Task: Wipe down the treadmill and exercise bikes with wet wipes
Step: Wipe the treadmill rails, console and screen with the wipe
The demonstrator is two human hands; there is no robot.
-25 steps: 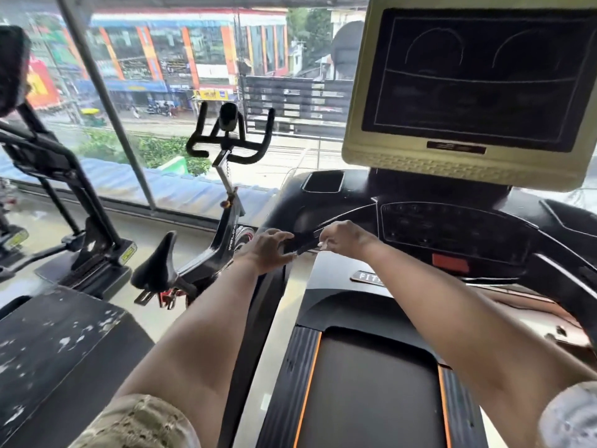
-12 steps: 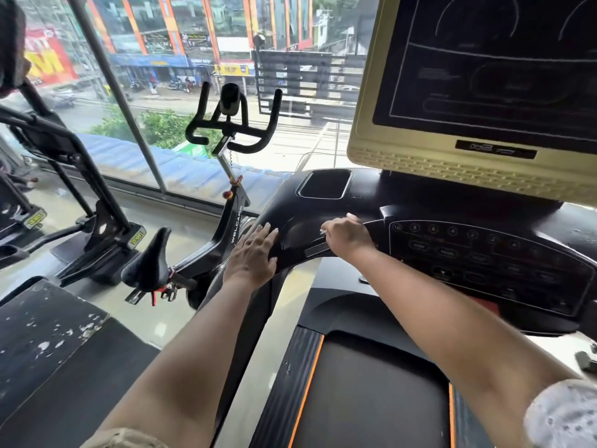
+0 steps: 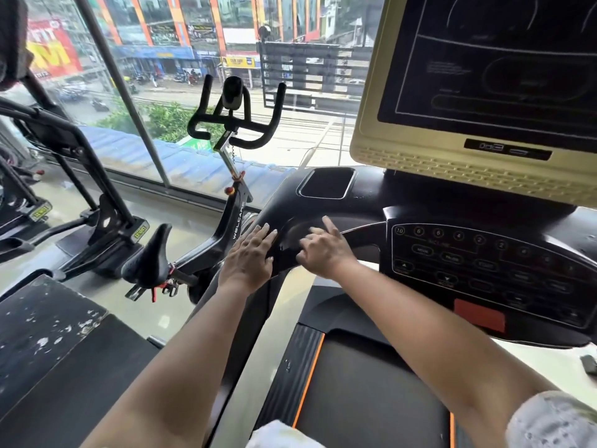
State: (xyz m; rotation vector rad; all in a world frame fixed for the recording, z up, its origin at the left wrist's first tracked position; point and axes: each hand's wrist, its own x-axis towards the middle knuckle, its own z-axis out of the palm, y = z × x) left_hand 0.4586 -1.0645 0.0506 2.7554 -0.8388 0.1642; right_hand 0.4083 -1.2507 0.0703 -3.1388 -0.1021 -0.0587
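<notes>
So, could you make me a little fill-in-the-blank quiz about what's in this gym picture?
1. The exercise bike stands to the ____ of the treadmill.
2. ____ hands touch the treadmill: the left hand and the right hand.
3. The stripe edging the belt is ____.
4. The patch below the keypad is ____.

Missing words: left; two; orange; red.

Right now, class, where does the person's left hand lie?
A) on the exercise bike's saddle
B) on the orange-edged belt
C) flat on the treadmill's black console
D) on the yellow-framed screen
C: the left hand lies with straight fingers on the curved left side of the treadmill console, beside the right hand; the exercise bike stands apart, further left.
</notes>
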